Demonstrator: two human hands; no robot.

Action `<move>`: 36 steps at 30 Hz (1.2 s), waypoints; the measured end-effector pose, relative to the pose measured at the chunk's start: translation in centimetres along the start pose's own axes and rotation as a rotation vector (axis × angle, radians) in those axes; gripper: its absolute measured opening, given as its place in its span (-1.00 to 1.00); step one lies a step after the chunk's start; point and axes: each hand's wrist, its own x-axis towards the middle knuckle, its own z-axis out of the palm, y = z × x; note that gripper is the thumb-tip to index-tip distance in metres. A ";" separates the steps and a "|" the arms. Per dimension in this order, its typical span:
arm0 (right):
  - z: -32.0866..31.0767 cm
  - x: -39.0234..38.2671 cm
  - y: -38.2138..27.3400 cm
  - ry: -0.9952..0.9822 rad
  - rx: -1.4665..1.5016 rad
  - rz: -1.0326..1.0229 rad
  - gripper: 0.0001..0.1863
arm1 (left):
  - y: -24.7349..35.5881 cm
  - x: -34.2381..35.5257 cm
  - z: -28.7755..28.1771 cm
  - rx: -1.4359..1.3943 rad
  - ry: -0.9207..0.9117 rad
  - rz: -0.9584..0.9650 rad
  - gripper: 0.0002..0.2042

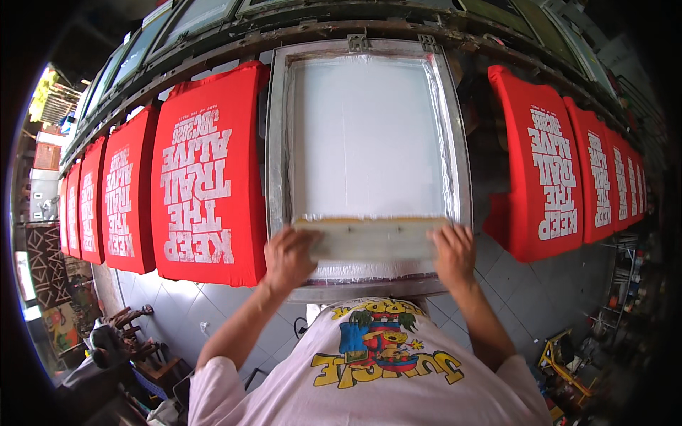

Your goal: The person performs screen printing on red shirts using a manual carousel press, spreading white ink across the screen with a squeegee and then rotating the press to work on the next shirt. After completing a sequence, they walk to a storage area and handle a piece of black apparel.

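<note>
A wide squeegee point(373, 240) lies across the lower part of a printing screen point(457, 142), somewhat smeared by motion. My left hand point(290, 254) is closed round its left end, and my right hand point(453, 250) grips the right end. White ink point(366, 128) covers the mesh above the blade. More white ink shows below the squeegee, near the screen's front edge. Silvery tape lines the inside of the metal frame, which is clamped at its far side by hinges point(359, 44). Whatever lies beneath the screen is hidden.
Red printed shirts point(245, 177) on boards stand in a row to the left. More red shirts point(522, 206) line the right side. Further screens point(202, 18) lean behind a metal rail point(220, 53). A yellow metal frame point(561, 366) sits on the tiled floor point(511, 295) at lower right.
</note>
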 end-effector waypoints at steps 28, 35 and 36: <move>-2.9 -1.2 -0.1 -0.084 0.107 -0.031 -0.68 | 2.9 -1.4 -2.6 -0.030 -0.107 -0.094 -0.63; -4.7 -6.5 -3.2 -0.066 0.095 -0.047 -0.69 | 6.2 -7.4 -4.3 -0.070 -0.131 -0.104 -0.60; -4.2 -7.7 -3.4 -0.046 0.084 -0.047 -0.71 | 6.4 -8.4 -3.9 -0.037 -0.140 -0.075 -0.53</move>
